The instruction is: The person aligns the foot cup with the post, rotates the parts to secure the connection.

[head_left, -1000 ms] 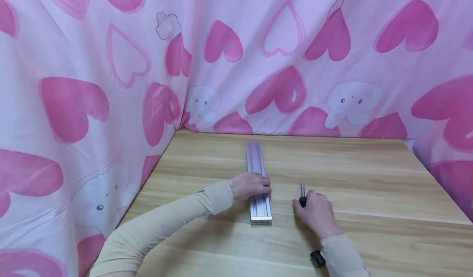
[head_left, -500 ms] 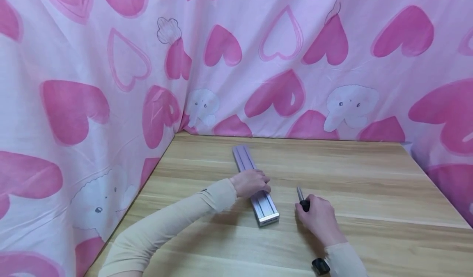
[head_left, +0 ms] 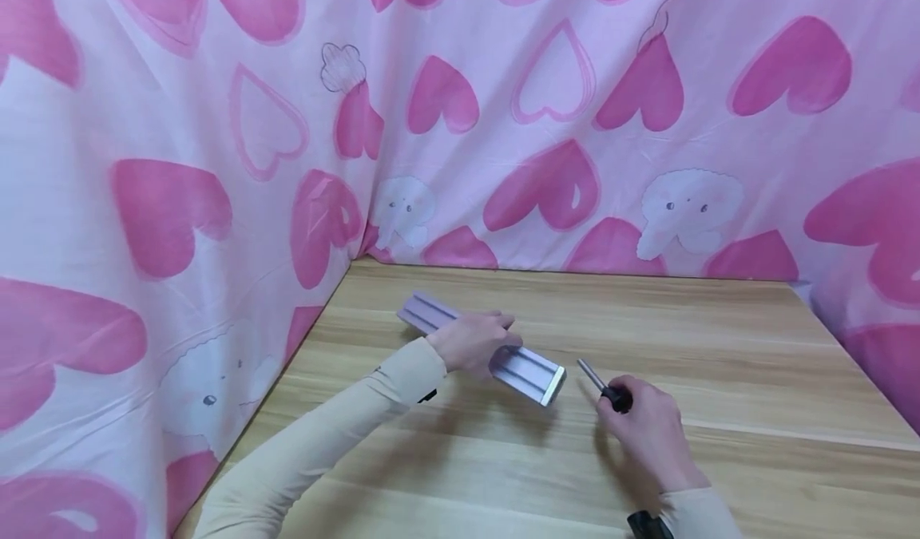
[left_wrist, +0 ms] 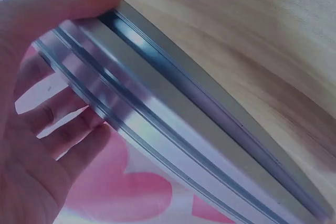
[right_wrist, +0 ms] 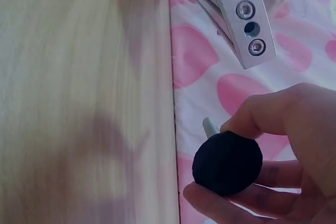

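Your left hand (head_left: pixel 473 341) is clamped round the middle of the silver, grooved metal bar (head_left: pixel 528 373), thumb across one side and fingers curled on the other. The bar slants over the pale wood-grain table (head_left: pixel 755 355), and the shadow beneath suggests it is lifted; take your landmark from it. Just to the right of its plated end, your right hand (head_left: pixel 647 423) pinches the black round knob (right_wrist: pixel 227 163) between thumb and fingers, with the silvery metal stud (right_wrist: pixel 210 127) pointing out towards the bar's end, near but apart from it.

The bar's flat metal end plate (right_wrist: pixel 264 31) shows a dark middle hole (right_wrist: pixel 252 29) between two recessed bolts. If the stud is meant for that hole, as seems likely, get the alignment right first: the stud does not run quite parallel to the bar, so swing one or the other until they share a line. Keep your grip on the bar firm against twisting, and your fingers clear of its plate. Seat the tip lightly and turn gently at first; forcing it at a slant could cross any thread.
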Available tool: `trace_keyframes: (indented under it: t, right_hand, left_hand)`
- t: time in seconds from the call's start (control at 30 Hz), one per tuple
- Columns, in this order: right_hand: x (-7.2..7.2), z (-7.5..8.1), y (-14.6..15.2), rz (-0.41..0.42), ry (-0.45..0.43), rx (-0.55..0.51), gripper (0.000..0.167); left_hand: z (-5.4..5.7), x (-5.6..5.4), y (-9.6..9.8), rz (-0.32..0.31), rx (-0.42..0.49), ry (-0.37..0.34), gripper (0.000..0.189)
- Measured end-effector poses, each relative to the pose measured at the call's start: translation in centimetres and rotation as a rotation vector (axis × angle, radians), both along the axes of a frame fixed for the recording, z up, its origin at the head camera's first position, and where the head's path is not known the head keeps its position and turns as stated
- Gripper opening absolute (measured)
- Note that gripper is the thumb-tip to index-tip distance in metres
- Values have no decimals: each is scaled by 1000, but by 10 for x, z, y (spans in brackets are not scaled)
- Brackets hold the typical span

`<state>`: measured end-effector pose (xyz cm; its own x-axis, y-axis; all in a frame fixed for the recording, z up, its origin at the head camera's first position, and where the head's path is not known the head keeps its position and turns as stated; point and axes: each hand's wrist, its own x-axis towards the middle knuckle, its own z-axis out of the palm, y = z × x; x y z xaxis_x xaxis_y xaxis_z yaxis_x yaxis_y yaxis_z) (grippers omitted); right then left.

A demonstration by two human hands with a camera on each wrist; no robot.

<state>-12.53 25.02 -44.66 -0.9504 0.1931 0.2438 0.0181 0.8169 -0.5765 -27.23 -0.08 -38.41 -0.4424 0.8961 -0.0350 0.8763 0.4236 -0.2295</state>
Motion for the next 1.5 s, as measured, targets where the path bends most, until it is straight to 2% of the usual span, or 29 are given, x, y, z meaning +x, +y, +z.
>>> trace_keyframes:
  t: [0.17,0.3,0.47,0.7,0.97,1.23,1.5]
  right_hand:
    - [5,0,3,20,77,2,18]
    - [7,-1,4,60,165,-1,17]
    - [9,-2,7,169,287,-28,26]
    - [9,-1,17,335,398,5,38]
    - [10,7,17,440,387,6,43]
    - [8,10,12,471,387,47,45]
    - [7,11,13,501,436,99,45]
  left_hand:
    - [3,3,-12,60,42,-68,57]
    - [2,6,-19,72,49,-75,55]
    - [-1,9,-27,59,65,-63,51]
    - [-3,13,-35,82,109,-134,53]
    - [-7,22,-44,106,174,-241,58]
    - [-9,29,-45,105,175,-258,63]
    - [-9,33,-45,113,175,-272,63]
